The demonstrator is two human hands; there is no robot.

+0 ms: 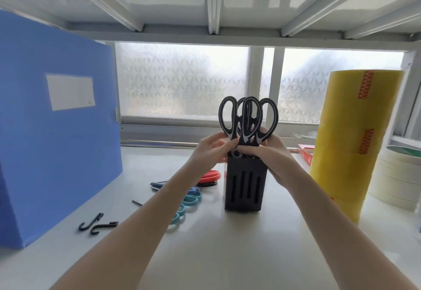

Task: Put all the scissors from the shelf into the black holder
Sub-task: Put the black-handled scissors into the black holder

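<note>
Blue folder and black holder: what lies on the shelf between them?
In the head view, coloured scissors, two black hooks and the left forearm lie between the blue folder and black holder.

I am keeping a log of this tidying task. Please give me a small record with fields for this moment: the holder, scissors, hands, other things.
holder: black holder upright on white shelf
in holder: black-handled scissors, handles up
hands: left hand and right hand both at the holder's top, gripping those scissors
still on shelf: red scissors, teal scissors, dark blue scissors
other things: blue folder, yellow tape roll, black hooks
</note>
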